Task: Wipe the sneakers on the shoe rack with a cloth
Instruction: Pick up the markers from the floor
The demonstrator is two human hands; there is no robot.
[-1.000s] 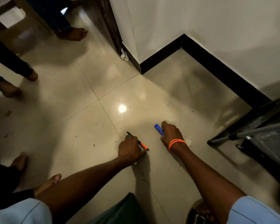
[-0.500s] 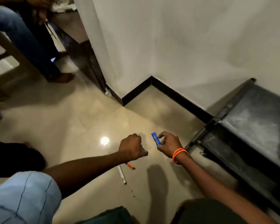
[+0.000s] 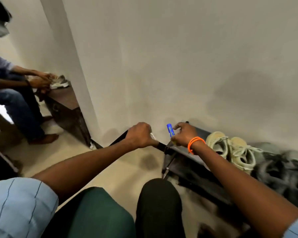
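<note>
Right hand (image 3: 182, 134) fingers pinch a blue marker (image 3: 170, 130) over the rack (image 3: 187, 152). Left hand (image 3: 140, 135) fisted on a white pen (image 3: 152, 135). Sneakers (image 3: 230, 148) sit on the rack, apart from both hands.

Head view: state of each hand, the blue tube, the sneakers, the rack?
Left hand: fisted round a small white item.
Right hand: pinching the blue tube.
Blue tube: upright, held.
Sneakers: on the rack, untouched.
Rack: standing against the wall.

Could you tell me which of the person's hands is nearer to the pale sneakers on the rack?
The right hand, gripping a blue marker, is just left of the pale sneakers. The left hand is farther left, beyond it.
</note>
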